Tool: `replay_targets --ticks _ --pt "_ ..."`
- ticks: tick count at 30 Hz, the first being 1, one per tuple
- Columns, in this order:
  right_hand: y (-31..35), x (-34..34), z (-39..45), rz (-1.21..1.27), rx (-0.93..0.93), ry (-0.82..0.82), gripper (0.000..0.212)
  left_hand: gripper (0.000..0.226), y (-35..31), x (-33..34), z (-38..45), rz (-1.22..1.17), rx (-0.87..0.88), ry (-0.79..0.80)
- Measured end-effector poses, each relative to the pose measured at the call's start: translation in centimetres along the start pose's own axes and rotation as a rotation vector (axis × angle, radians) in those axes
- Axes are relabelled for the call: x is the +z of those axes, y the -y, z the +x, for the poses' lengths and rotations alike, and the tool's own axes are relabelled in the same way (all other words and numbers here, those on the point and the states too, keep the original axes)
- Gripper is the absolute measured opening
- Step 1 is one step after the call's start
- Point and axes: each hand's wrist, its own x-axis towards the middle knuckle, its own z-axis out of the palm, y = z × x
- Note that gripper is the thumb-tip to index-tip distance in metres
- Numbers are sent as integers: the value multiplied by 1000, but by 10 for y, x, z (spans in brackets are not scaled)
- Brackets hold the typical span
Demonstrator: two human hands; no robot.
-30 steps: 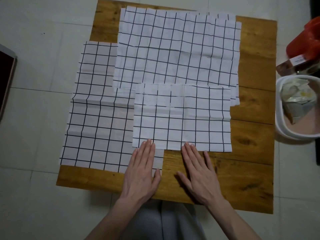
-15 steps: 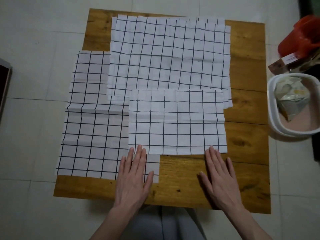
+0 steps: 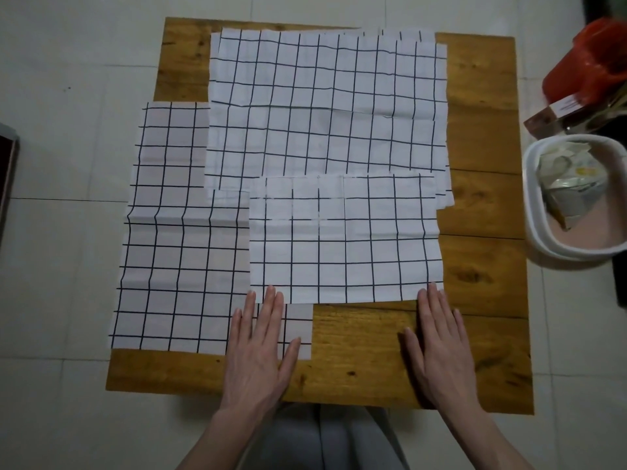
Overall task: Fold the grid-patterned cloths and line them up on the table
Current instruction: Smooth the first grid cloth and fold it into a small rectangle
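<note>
**Flattening near cloth, both hands open at its front edge**

Pressing flat, not gripping: left hand (image 3: 259, 347) lay palm-down with straight fingers, fingertips at the front-left corner of the small cloth (image 3: 344, 239), palm over the left cloth (image 3: 176, 252). Right hand (image 3: 437, 344) was also flat and straight-fingered on the table (image 3: 481, 273), fingertips touching the small cloth's front-right corner. Neither hand held anything.

Layout: small cloth sat nearest the person, centre-right, overlapping the left cloth and the front of the far cloth (image 3: 325, 106). Far cloth looked like a stack of several layers, edges staggered at right. Left cloth overhung the table's left edge.

Handling, my read: thin, light, limp fabric, creased along old fold lines. It would slide easily on the wood and drag the layers beneath, and it won't hold shape if lifted by one point. Best to pinch the two front corners, one per hand, and carry them over to the far edge, using grid lines to square up.

Beside the table: white bin (image 3: 576, 198), red container (image 3: 590, 62).
</note>
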Motion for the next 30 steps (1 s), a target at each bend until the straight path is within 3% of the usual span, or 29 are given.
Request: replay_targets --ticks 7,12,14,17,20,27,30 --pt "9 -6 2 105 59 -31 68 73 -20 -17 4 -63 -23 -37" --pt "22 -20 16 227 173 -241 48 68 -58 -26 23 -108 196 -63" --pt "29 -26 25 270 290 -291 54 66 -73 -27 31 -86 281 -50" --pt "38 -39 40 298 485 -243 68 65 -83 -21 38 -46 320 -13" --pt "42 -50 51 270 555 -184 71 67 -83 -13 37 -9 300 12" --pt "42 -63 60 489 694 -68 46 71 -83 -7 36 3 280 5" --pt "43 -64 59 642 682 -118 35 70 -84 -6 36 -4 273 0"
